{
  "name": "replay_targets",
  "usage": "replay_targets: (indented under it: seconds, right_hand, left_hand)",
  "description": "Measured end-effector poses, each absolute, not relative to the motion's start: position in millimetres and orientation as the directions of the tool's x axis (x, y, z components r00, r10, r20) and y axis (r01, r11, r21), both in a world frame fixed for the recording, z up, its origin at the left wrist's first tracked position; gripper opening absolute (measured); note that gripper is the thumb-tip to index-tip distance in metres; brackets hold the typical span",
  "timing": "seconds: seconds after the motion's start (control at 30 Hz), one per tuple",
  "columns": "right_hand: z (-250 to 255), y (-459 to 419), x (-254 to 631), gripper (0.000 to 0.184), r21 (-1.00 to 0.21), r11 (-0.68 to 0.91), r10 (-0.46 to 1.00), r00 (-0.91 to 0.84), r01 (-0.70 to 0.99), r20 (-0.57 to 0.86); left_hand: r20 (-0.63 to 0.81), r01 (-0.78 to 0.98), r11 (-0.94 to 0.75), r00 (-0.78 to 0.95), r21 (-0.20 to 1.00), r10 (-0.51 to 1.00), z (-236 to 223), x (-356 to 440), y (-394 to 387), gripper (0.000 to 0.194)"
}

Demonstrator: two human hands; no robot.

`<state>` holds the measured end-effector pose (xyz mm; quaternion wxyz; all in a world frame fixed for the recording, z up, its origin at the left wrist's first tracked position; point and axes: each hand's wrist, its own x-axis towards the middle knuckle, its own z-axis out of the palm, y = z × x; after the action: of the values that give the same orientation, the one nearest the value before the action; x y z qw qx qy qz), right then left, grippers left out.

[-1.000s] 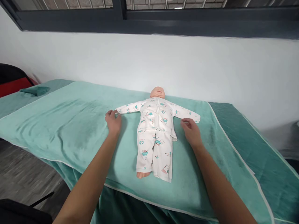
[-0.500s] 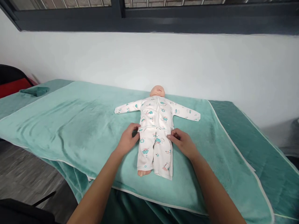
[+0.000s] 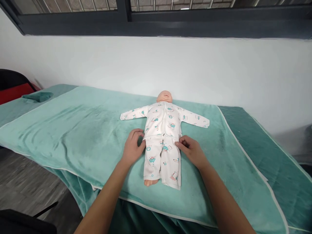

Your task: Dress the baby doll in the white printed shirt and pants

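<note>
A baby doll (image 3: 164, 96) lies on its back on a light green towel (image 3: 80, 130), head toward the wall and arms spread. It wears a white printed top (image 3: 163, 118) and matching trousers (image 3: 162, 159); one bare foot shows at the bottom left. My left hand (image 3: 133, 146) pinches the top's lower hem at the doll's left side. My right hand (image 3: 191, 149) pinches the hem at the other side. Both hands have curled fingers closed on the fabric at waist level.
The towel covers a table draped in a darker green sheet (image 3: 265, 143), set against a white wall under a dark window frame. A folded green cloth (image 3: 37, 96) lies at the far left beside a red and black chair (image 3: 12, 87). The floor is grey.
Both hands left the sleeve ends and came inward to the doll's waist, where they took hold of the top's hem. In the last half second they hardly moved.
</note>
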<state>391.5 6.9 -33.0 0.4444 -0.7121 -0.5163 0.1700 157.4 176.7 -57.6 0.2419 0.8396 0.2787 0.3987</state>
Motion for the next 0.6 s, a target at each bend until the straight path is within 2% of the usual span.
replay_targets:
  seconds: [0.1,0.23,0.47,0.6]
  right_hand:
    - [-35.1,7.8,391.0,0.025,-0.75,-0.003,0.847,0.401,0.662,0.35]
    - [-35.6,7.7,389.2,0.011,-0.627,0.09,0.799,0.32,0.774,0.509]
    - [-33.7,4.6,387.2,0.008,-0.591,0.116,0.762,0.31,0.798,0.569]
    - [-31.5,4.1,387.2,0.01,-0.589,0.143,0.786,0.27,0.796,0.556]
  left_hand:
    - [0.645,0.251,-0.798,0.48,0.548,0.594,-54.4,159.0,172.9,0.021]
    - [0.724,0.239,-0.86,0.465,0.451,0.509,-47.0,170.4,166.8,0.024]
    - [0.732,0.262,-0.924,0.564,0.28,0.382,-36.7,190.1,157.1,0.021]
    - [0.728,0.221,-0.925,0.571,0.31,0.38,-43.0,186.2,148.5,0.021]
